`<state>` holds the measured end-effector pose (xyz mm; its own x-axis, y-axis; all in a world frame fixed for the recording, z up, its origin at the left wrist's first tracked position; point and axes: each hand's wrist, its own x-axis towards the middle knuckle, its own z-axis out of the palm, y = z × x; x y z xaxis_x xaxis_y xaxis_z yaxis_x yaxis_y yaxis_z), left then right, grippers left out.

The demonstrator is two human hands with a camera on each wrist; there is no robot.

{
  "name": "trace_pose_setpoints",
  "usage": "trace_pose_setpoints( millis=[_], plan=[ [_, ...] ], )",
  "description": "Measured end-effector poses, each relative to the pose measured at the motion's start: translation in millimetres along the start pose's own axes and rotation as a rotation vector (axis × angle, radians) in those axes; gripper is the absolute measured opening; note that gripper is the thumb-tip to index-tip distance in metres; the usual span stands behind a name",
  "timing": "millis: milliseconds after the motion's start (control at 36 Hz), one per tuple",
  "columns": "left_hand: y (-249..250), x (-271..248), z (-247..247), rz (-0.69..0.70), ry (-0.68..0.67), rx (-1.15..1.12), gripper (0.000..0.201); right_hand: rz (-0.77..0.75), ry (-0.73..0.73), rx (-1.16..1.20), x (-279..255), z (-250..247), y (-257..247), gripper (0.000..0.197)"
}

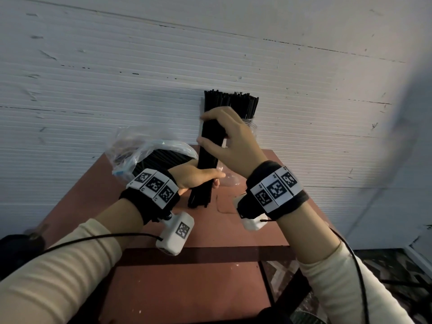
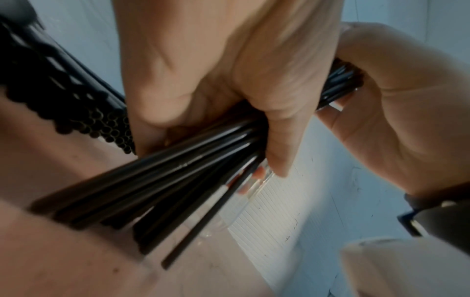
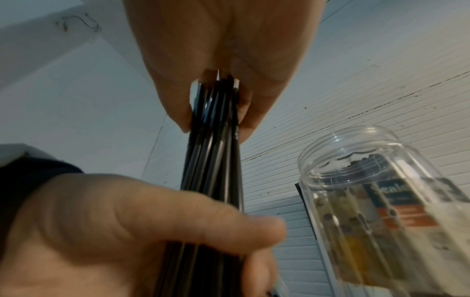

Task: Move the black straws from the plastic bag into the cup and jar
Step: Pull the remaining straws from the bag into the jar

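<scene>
Both hands are on one bundle (image 1: 207,160) of black straws, standing near upright over the red desk (image 1: 210,232). The left hand (image 1: 194,177) wraps its fingers and thumb round the lower part of the bundle; the loose bottom ends splay out just above the desk. The right hand (image 1: 230,139) pinches the upper part, fingertips on one side, thumb on the other (the right wrist view shows that pinch plainly, straws squeezed flat between the pads). So each hand is closed on the same bundle.

Behind them, against the white ribbed wall (image 1: 117,78), the clear jar (image 3: 376,197) stands with a printed label, and a thick sheaf of straws (image 1: 233,101) sticks up out of it. To the left lies the plastic bag (image 1: 140,153), crumpled, mouth open, more black straws showing inside. Just right of the left hand's fingers there is something clear and rounded (image 1: 228,180) on the desk; whether it is the cup, I cannot tell.
</scene>
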<state>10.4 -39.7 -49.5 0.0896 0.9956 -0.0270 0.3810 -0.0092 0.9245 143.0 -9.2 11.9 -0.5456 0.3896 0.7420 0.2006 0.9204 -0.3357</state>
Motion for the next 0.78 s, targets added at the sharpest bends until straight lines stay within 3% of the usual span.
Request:
trace_pose_setpoints(
  millis=[111, 222, 361, 417, 500, 556, 639, 722, 778],
  plan=[
    [10.1, -6.1, 0.4, 0.122, -0.003, -0.073, 0.029, 0.124, 0.079, 0.052, -2.3, -13.8, -2.7, 0.089],
    [29.0, -19.3, -1.8, 0.242, -0.088, -0.023, 0.030, 0.200, 0.026, 0.049, -8.1, -23.8, -0.3, 0.100],
    [47.8, -29.8, -1.4, 0.196, -0.346, 0.194, 0.019, 0.246, -0.390, 0.173, -14.0, -28.2, -3.0, 0.049],
    [49.6, -27.4, 2.2, 0.206, -0.361, 0.245, 0.015, 0.233, -0.424, 0.136, -16.4, -26.0, -3.7, 0.032],
    [50.9, -15.4, 8.9, 0.248, -0.255, 0.152, 0.020, 0.217, -0.294, 0.180, -11.2, -31.9, -2.1, 0.007],
    [52.9, -3.1, 8.6, 0.279, -0.138, 0.144, 0.031, 0.205, -0.178, 0.252, -0.7, -44.1, 1.7, 0.009],
    [56.6, 15.4, 5.0, 0.360, 0.106, 0.004, 0.082, 0.173, 0.044, 0.313, 23.6, -69.6, 9.8, 0.013],
    [61.7, 32.7, 2.8, 0.434, 0.331, 0.014, 0.093, 0.223, 0.312, 0.324, 50.5, -93.1, 17.7, 0.010],
    [61.1, 47.8, -2.7, 0.356, 0.361, 0.069, 0.104, 0.268, 0.393, 0.309, 66.4, -100.6, 24.1, 0.010]
  ],
)
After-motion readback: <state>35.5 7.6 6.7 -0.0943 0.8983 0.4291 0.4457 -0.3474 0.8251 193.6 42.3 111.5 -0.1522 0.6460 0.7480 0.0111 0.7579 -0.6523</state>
